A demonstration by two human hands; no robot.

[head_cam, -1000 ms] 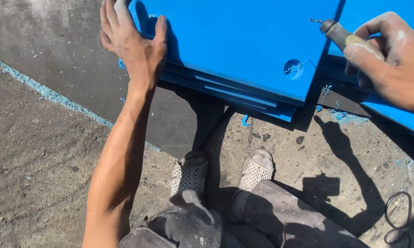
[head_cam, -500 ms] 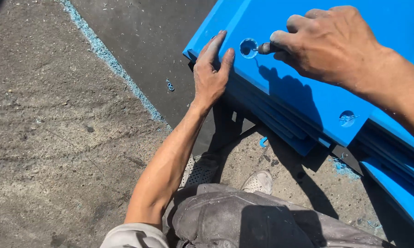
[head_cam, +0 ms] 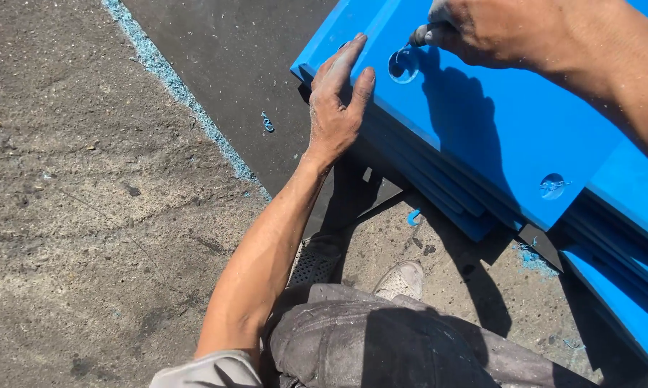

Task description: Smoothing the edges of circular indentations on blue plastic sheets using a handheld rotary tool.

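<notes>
My left hand (head_cam: 338,108) lies flat with fingers spread on the near corner of a stack of bright blue plastic sheets (head_cam: 496,122). My right hand (head_cam: 482,32) is closed around a small hand tool (head_cam: 418,34) whose tip rests at the rim of a round hole (head_cam: 403,65) in the top sheet. A second round hole (head_cam: 552,185) with blue shavings sits near the sheet's lower right edge.
The sheets rest above a dark mat (head_cam: 238,79) on rough concrete ground (head_cam: 72,215). Blue shavings (head_cam: 187,100) line the mat's edge. My grey-trousered knees (head_cam: 367,338) and light shoes (head_cam: 403,279) are below. More blue sheets (head_cam: 618,287) lie at the right.
My view has shifted so the blue sheets sit higher and further right. My right hand with the tool has moved up at the round hole; my left hand stays on the sheet's corner.
</notes>
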